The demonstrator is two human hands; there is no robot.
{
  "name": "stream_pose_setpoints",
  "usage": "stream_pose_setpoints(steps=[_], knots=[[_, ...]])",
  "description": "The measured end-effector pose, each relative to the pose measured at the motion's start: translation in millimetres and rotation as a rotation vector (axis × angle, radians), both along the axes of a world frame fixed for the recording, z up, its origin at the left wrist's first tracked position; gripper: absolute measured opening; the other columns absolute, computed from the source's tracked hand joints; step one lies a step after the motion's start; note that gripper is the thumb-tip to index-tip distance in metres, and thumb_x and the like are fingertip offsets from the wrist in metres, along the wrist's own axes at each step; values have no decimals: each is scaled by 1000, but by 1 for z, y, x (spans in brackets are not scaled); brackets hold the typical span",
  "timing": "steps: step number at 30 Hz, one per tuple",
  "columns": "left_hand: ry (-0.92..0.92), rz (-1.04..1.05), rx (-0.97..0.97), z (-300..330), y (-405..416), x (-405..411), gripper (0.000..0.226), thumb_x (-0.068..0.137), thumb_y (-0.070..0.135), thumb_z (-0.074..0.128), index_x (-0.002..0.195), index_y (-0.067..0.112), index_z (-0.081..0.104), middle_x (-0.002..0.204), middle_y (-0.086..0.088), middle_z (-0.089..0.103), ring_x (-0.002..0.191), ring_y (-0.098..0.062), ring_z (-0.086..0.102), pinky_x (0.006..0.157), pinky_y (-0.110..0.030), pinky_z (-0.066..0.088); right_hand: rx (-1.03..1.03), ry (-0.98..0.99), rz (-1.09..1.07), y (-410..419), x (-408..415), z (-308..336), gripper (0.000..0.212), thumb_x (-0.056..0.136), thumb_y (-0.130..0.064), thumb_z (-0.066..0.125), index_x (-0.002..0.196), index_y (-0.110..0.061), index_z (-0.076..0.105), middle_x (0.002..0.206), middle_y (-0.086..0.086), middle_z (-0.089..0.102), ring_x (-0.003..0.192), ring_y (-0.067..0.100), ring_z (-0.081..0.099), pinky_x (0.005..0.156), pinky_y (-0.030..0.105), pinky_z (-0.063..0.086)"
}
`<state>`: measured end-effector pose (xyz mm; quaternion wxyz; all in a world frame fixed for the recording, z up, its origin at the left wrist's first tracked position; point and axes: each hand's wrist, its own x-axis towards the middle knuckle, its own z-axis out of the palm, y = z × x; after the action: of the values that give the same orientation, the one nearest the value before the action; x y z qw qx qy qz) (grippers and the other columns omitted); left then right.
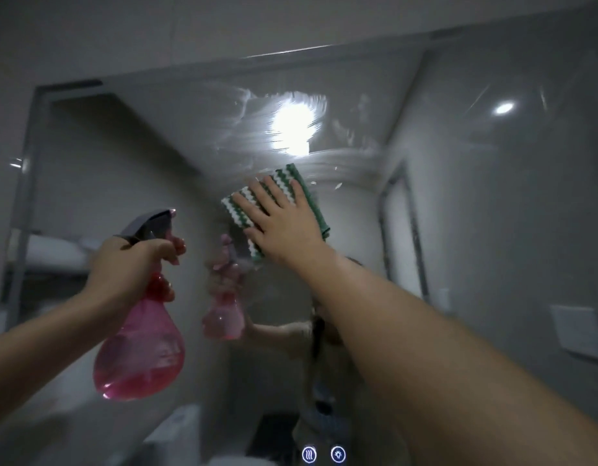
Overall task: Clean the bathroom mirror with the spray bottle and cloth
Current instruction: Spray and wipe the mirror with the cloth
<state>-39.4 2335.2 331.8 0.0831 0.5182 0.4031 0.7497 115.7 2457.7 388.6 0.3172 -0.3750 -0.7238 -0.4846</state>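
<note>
**Flat palm on the cloth, bottle held clear to the side**

My right hand (284,227) lies flat, fingers straight and spread, pressing the folded green-and-white zigzag-striped cloth (257,203) against the large wall-mounted bathroom mirror (139,156). The cloth sits near the middle of the glass, well apart from the mirror's top edge and from its left frame, with open glass on every side. Its long axis runs on a slant, from lower left up to upper right, and my fingers point up and to the left across it. Just above it are wet, whitish wipe streaks (344,163) around a bright reflected lamp (291,129).

My left hand (129,264) is curled round the neck of the translucent pink plastic spray bottle with a grey trigger head (139,348), fingers on the trigger. The bottle hangs roughly upright, its bulb downward, its nozzle pointing right toward the mirror, apart from the glass and left of the cloth.

Two small lit touch icons (323,454) sit at the mirror's lower edge.
</note>
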Motion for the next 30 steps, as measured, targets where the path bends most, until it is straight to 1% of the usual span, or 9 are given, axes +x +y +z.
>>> stream_pose_setpoints(steps=[5,9,12,14,16,19,23,26,30], knots=[[12,-46,-8,2,11,40,23,80,-11,50,79,10,60,89,-9,67,28,-13,41,34,-20,42,-15,90,-2,5,69,-8,55,103,-47,20,152,-36,-3,161,-2,-9,148,17,-10,115,45,-13],[-47,-102,-58,-3,21,63,15,77,-9,52,82,1,63,93,-13,69,29,-17,43,46,-25,43,-9,171,-61,7,124,-16,55,102,-48,14,151,-36,-9,160,-3,-13,147,17,-12,116,45,-10],[-117,-164,-77,-8,23,71,15,77,-9,51,86,-6,63,97,-10,70,30,-18,41,41,-24,40,-1,239,-86,10,147,-26,59,94,-52,4,149,-37,-12,161,-3,-11,148,17,-10,115,43,-12],[-140,-192,-86,-9,23,70,14,78,-8,50,83,-4,63,92,-13,68,28,-18,40,39,-22,39,-14,280,-97,12,147,-30,61,91,-52,2,149,-37,-13,161,-2,-12,148,18,-11,113,40,-17],[-148,-211,-79,-8,22,61,16,80,-8,49,77,1,63,86,-16,63,28,-17,37,39,-21,38,-16,335,-110,12,137,-31,60,95,-51,3,150,-34,-12,161,0,-13,147,21,-12,111,41,-19],[-134,-192,-41,0,21,42,17,80,-7,51,78,4,64,90,-16,67,32,-16,38,41,-22,39,-42,371,-109,6,109,-22,58,102,-47,12,151,-30,-15,160,3,-18,147,24,-15,116,50,-13],[-169,-185,-4,5,23,19,14,79,-5,52,85,2,62,94,-6,70,29,-14,40,38,-21,39,-44,244,-64,-2,44,1,59,103,-45,15,152,-28,-12,160,5,-18,147,26,-16,116,54,-10],[-237,-218,-17,-2,24,6,16,76,-8,51,85,1,63,89,-10,68,27,-13,39,34,-20,38,-40,199,-23,-2,-9,10,58,104,-43,19,153,-27,-8,160,6,-16,147,27,-15,114,54,-15],[-207,-172,-14,-11,26,-11,19,79,-7,52,93,-2,64,88,-14,68,27,-14,39,40,-23,39,-33,161,-8,-3,-52,11,58,104,-43,21,154,-26,-4,161,6,-13,147,27,-14,111,54,-18]])
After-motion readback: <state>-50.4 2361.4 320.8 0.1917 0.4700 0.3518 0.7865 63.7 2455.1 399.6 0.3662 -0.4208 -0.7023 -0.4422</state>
